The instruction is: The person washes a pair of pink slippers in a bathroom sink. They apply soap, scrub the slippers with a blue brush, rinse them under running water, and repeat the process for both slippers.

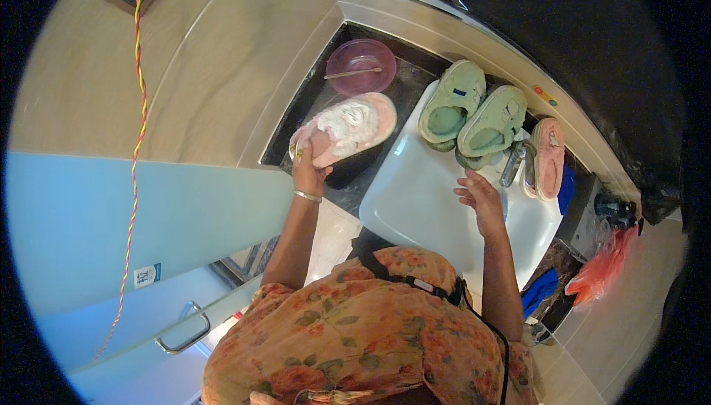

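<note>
My left hand (309, 174) grips the near end of a pink slipper (383, 113), held over the dark countertop to the left of the basin. Thick white foam or paste (350, 124) covers the middle of that slipper. Over the white washbasin (411, 199), my right hand (479, 200) holds nothing, its fingers apart. Just beyond its fingertips lie two green fabric slippers (452, 102) (494, 122), resting at the basin's back edge. Another pink slipper (550, 158) leans behind the metal faucet (514, 163).
A translucent pink bowl (361, 52) with a thin stick (353, 73) across it stands in the back corner. At the right are a blue cloth (540, 293) and a red plastic bag (602, 272). A glass door with a metal handle (186, 335) is at the left, near a twisted cord (135, 183).
</note>
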The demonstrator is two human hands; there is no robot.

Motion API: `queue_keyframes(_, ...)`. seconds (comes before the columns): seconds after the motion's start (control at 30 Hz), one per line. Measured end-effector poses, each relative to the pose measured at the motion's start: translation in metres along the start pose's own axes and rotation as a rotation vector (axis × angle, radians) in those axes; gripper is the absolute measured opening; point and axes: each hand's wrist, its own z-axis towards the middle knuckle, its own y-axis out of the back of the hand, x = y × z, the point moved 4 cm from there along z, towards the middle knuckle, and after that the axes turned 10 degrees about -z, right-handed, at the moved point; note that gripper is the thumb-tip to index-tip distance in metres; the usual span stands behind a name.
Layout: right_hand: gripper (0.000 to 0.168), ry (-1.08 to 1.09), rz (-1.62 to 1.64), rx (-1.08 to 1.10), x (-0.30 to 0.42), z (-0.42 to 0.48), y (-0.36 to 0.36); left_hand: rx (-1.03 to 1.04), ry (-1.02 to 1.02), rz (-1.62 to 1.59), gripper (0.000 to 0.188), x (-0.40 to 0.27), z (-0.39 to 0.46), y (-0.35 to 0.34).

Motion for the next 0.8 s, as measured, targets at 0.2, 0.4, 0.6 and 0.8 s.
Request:
queue_keyframes(0.2,0.037,-0.062,0.090,-0.035,-0.026,-0.006,-0.003,-0.100,-0.072,-0.082,0.045,0.075,0.000,0.004)
queue_keyframes(0.4,0.033,-0.084,0.054,-0.083,-0.043,-0.017,0.018,-0.022,-0.142,1.014,0.050,0.125,0.033,0.069)
queue_keyframes(0.6,0.031,-0.122,0.095,-0.281,-0.069,-0.025,0.061,0.110,-0.507,1.412,0.052,0.046,-0.008,0.016)
queue_keyframes(0.8,0.026,0.410,-0.633,-1.214,-0.033,-0.030,0.163,0.267,-0.500,0.991,0.037,0.017,-0.025,-0.053)
